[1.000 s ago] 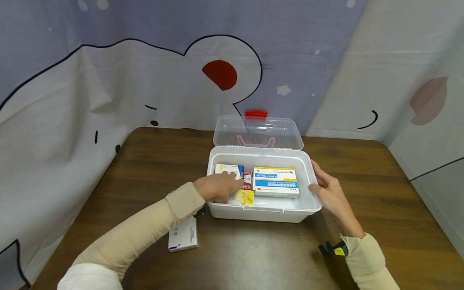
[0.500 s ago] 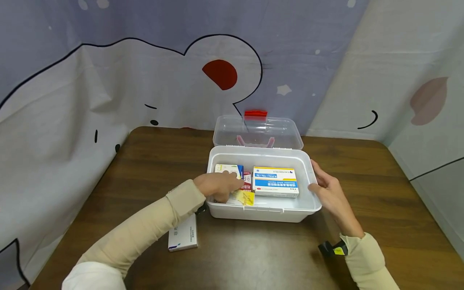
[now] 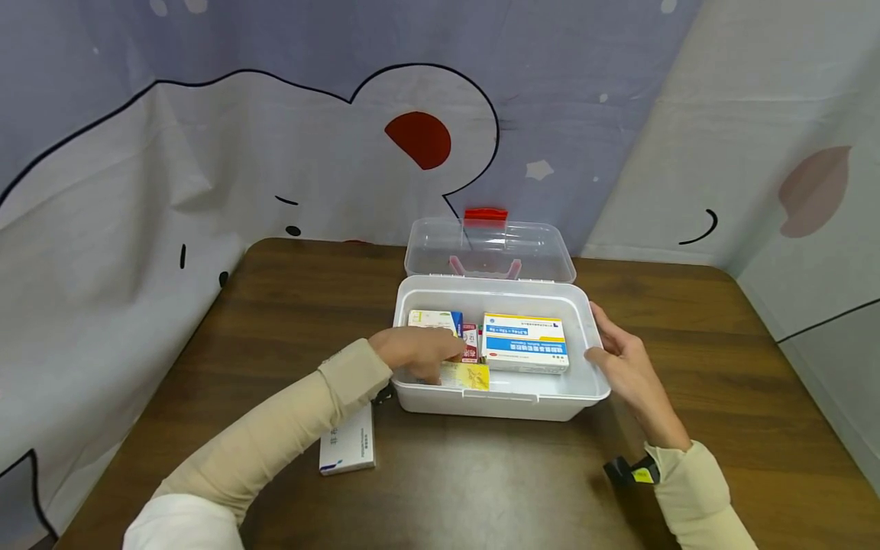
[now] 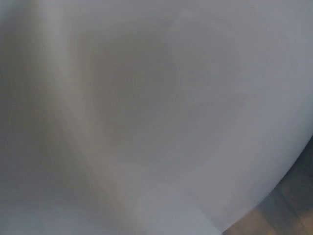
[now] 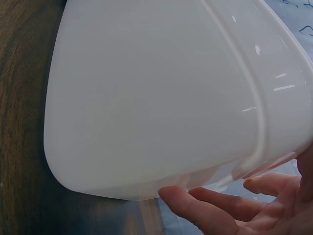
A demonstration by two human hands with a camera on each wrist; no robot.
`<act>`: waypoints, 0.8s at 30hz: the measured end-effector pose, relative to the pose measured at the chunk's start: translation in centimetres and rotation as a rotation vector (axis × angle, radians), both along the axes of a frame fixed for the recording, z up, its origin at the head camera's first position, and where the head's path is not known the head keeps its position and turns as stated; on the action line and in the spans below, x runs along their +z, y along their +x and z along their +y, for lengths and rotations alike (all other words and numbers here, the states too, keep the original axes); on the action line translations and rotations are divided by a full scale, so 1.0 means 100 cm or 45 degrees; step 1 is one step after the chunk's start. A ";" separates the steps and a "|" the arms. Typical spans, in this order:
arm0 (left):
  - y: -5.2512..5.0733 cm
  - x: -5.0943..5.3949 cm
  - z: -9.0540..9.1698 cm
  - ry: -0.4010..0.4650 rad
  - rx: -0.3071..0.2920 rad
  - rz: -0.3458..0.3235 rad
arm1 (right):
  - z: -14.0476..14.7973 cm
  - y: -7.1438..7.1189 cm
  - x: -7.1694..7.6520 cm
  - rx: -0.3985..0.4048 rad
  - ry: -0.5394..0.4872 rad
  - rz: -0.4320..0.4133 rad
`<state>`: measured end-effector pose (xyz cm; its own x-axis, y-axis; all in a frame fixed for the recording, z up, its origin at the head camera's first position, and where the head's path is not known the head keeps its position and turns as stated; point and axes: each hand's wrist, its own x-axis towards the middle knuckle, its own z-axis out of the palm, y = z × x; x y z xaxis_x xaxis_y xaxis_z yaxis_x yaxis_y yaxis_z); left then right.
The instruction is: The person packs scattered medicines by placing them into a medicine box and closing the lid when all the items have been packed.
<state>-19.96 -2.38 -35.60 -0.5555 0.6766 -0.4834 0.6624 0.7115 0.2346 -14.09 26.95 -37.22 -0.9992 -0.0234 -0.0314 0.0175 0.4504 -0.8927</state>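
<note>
A white plastic storage box [image 3: 498,405] stands on the table with several medicine boxes inside. My left hand [image 3: 419,351] reaches into its left part and pinches a yellow-and-white medicine box [image 3: 470,376] near the front wall; the fingertips are partly hidden. Behind that hand lie a white medicine box with a blue end [image 3: 433,319] and a red one [image 3: 470,344]. A larger blue-and-white medicine box [image 3: 525,344] lies on the right. My right hand [image 3: 622,363] grips the storage box's right side, thumb at the rim; its fingers [image 5: 195,208] touch the outer wall in the right wrist view.
The storage box's clear lid [image 3: 491,248], with a red latch [image 3: 485,215], stands tilted back behind it. A flat white medicine box [image 3: 348,443] lies on the wooden table [image 3: 296,305] under the left forearm. Patterned cloth [image 3: 309,153] hangs behind. The left wrist view is mostly blurred white.
My left hand has shifted slightly to the right, and the yellow-and-white medicine box has slid right with it. The blue-and-white one moved a touch right. My right hand stays put.
</note>
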 end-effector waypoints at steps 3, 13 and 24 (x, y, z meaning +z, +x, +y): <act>0.001 -0.004 0.000 0.026 -0.003 -0.031 | 0.000 0.000 0.000 -0.001 0.001 -0.002; 0.004 -0.008 -0.001 0.023 0.005 0.015 | 0.001 0.000 0.000 0.001 0.008 -0.002; 0.012 -0.004 -0.003 0.033 0.070 0.041 | 0.001 0.000 0.000 -0.006 0.018 -0.004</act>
<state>-18.80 -2.69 -36.00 -0.6073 0.6564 -0.4476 0.6297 0.7412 0.2326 -14.12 27.03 -37.23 -0.9992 -0.0181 -0.0351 0.0228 0.4626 -0.8863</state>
